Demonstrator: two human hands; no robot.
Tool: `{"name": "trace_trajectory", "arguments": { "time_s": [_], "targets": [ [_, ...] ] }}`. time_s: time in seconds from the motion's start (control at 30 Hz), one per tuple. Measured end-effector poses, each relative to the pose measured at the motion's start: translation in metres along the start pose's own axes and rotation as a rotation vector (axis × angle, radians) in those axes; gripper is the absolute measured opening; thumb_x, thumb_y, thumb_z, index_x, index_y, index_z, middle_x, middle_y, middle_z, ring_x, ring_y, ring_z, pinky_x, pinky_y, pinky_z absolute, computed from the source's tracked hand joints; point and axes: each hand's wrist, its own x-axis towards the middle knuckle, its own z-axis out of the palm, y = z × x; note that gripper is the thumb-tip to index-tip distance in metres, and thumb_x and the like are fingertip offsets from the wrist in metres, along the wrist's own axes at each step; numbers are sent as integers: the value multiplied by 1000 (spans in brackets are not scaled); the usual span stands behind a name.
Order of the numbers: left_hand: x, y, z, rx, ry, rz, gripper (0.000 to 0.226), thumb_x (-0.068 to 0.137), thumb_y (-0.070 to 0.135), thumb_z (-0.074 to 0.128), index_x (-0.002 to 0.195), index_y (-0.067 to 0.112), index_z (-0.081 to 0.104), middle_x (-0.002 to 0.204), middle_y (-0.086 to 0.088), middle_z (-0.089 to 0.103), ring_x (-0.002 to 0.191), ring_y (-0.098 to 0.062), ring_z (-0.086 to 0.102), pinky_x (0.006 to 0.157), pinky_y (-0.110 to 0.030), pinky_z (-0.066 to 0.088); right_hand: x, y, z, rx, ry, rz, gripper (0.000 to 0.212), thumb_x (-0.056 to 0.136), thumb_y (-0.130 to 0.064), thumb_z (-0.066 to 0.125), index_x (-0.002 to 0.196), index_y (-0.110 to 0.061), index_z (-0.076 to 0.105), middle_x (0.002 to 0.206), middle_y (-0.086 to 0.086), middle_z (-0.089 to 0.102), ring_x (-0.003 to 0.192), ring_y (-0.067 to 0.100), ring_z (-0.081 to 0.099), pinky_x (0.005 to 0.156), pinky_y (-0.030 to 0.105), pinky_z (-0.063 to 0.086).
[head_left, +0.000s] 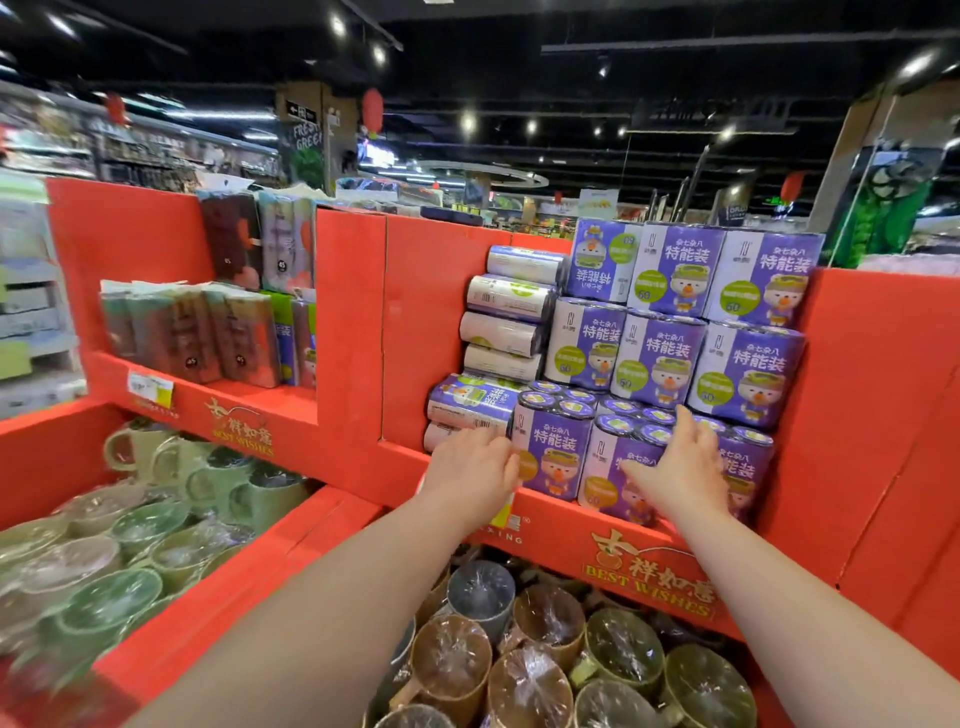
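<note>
purple packs (558, 447) (front row) between hands | left hand (470, 467) wide, fingers straight | right hand (680, 467) wide, touching

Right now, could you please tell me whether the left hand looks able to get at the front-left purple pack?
Probably yes: the left hand is right beside that purple pack, at its left side; nothing lies between them, and the red shelf lip in front stands low.
</note>
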Motion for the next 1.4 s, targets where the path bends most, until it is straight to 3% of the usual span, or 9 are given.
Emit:
{"name": "trace_trajectory", "arguments": {
  "time_s": [0.2, 0.33, 0.47, 0.73, 0.83, 1.0, 1.13, 1.3, 1.4],
  "targets": [
    [-42, -4, -13, 45, 71, 38, 35, 92, 33, 48, 120, 14, 55, 124, -5, 49, 120, -26, 43, 92, -37, 41, -35, -17, -11, -120, 145, -368, 44, 85, -23, 61, 128, -15, 55, 138, 6, 47, 130, 29, 40, 105, 45, 32],
    [-82, -16, -28, 110, 13, 8, 40, 91, 37, 48, 127, 17, 50, 130, -3, 47, 122, -25, 43, 95, -37, 39, -89, -45, -4, -99, 29, -649, 25, 82, -22, 60, 106, -16, 66, 110, 4, 63, 109, 30, 55, 91, 41, 41],
    [-139, -37, -40, 128, -49, -50, 42, 89, 39, 51, 125, 18, 50, 128, -3, 47, 121, -26, 43, 98, -40, 39, -156, -70, 16, -145, -181, -829, 27, 86, -29, 54, 109, -21, 64, 110, -2, 62, 108, 23, 55, 90, 34, 42],
    [-313, -108, -75, 111, -79, -292, 51, 85, 42, 50, 129, 16, 53, 128, -5, 50, 119, -28, 48, 97, -40, 42, -307, -108, 64, -125, -498, -943, 32, 86, -31, 47, 113, -19, 60, 113, 4, 61, 112, 27, 54, 91, 34, 42],
    [-391, -133, -90, 102, -109, -410, 58, 77, 44, 43, 121, 11, 60, 119, -10, 57, 111, -33, 54, 90, -45, 49, -367, -120, 80, -127, -580, -982, 31, 88, -30, 49, 116, -22, 60, 116, 3, 60, 115, 26, 53, 95, 35, 41],
    [-512, -163, -116, 124, -140, -593, 50, 68, 43, 49, 100, 9, 68, 97, -11, 64, 91, -34, 64, 72, -39, 53, -462, -135, 100, -212, -707, -1032, 31, 89, -30, 47, 117, -23, 59, 118, 3, 58, 116, 27, 53, 94, 33, 42],
    [-576, -177, -144, 198, -210, -747, 50, 83, 44, 51, 126, 19, 54, 123, -4, 54, 118, -28, 50, 92, -37, 45, -526, -144, 118, -294, -835, -1093, 29, 89, -29, 46, 113, -17, 56, 123, 10, 57, 115, 30, 55, 87, 36, 45],
    [-632, -194, -161, 239, -269, -868, 59, 81, 50, 41, 131, 21, 46, 126, -4, 48, 121, -27, 45, 98, -37, 42, -583, -179, 129, -307, -921, -1177, 37, 90, -32, 48, 125, -24, 52, 126, 7, 55, 118, 28, 54, 89, 36, 45],
    [-655, -203, -161, 243, -353, -948, 55, 87, 48, 48, 135, 22, 42, 133, -4, 45, 126, -26, 41, 104, -38, 37, -598, -223, 131, -256, -917, -1248, 24, 90, -25, 46, 111, -21, 56, 122, 8, 57, 112, 30, 55, 83, 35, 44]
  ]
}}
